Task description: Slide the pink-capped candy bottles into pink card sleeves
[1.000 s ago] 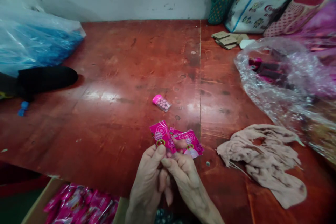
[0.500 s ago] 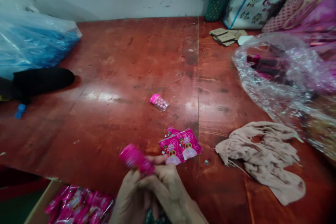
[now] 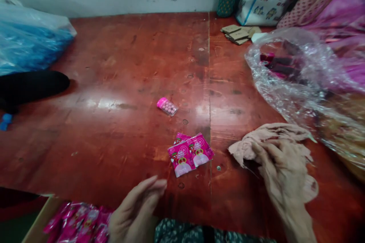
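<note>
Right hand (image 3: 285, 169) moved onto rag (image 3: 242, 147), grip unclear; left hand (image 3: 129, 215), grip parted; pink packets (image 3: 182, 158) overlapping (lettering unreadable).

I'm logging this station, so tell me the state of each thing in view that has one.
Right hand: on the cloth, grip unclear
Left hand: loosely open, nothing visibly held
Cloth: crumpled, partly under that hand on the right
Packets: lying flat, overlapping
Bottle: lying on its side, pink cap on
Box: open, pink pouches inside
Clear bag: crumpled
Cards: loosely piled
Printed bag: standing upright
</note>
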### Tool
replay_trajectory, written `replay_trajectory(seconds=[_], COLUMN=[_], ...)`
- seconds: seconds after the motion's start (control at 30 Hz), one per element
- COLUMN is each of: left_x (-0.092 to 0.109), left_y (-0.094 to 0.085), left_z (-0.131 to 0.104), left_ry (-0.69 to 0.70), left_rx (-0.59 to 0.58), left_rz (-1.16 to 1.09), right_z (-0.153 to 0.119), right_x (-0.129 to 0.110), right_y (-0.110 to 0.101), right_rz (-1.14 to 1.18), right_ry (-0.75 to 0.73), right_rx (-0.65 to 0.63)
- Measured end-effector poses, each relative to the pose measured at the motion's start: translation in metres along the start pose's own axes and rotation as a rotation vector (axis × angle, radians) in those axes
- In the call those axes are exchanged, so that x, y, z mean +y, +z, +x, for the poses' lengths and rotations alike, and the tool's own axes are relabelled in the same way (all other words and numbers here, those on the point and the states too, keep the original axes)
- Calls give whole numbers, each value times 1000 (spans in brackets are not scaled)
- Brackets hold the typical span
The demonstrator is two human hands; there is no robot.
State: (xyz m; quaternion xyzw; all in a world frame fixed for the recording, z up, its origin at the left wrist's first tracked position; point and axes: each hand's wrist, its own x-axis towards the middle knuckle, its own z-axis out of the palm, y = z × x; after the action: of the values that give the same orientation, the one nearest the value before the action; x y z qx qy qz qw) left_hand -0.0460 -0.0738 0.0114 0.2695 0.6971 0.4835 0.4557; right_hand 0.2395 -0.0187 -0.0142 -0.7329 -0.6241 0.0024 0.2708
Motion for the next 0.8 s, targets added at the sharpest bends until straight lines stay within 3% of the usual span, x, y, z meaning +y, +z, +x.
replay_trajectory(seconds=[0.1, 0.17, 0.2, 0.27, 0.37, 0.63, 0.8], left_x=[-3, -9, -12, -17, -18, -18, -7], left_y=[39, 51, 53, 54, 52, 53, 53], left_z=[28, 43, 48, 52, 51, 51, 45], left_ry=[612, 862, 932, 988, 1013, 1011, 944], left_rx=[-105, -156, -166, -170, -166, -202, -111], left_rz=[417, 588, 644, 723, 792, 781, 568], right_z=[-1, -7, -10, -18, -26, -24, -23], right_x=[-28, -55, -68, -88, -100, -101, -99], right_y=[5, 12, 17, 29, 47, 51, 44], right_rz=[-58, -7, 64, 235, 312, 352, 402], right_ry=[26, 15, -28, -70, -37, -3, -116], right_rx=[128, 190, 158, -28, -124, -86, 119])
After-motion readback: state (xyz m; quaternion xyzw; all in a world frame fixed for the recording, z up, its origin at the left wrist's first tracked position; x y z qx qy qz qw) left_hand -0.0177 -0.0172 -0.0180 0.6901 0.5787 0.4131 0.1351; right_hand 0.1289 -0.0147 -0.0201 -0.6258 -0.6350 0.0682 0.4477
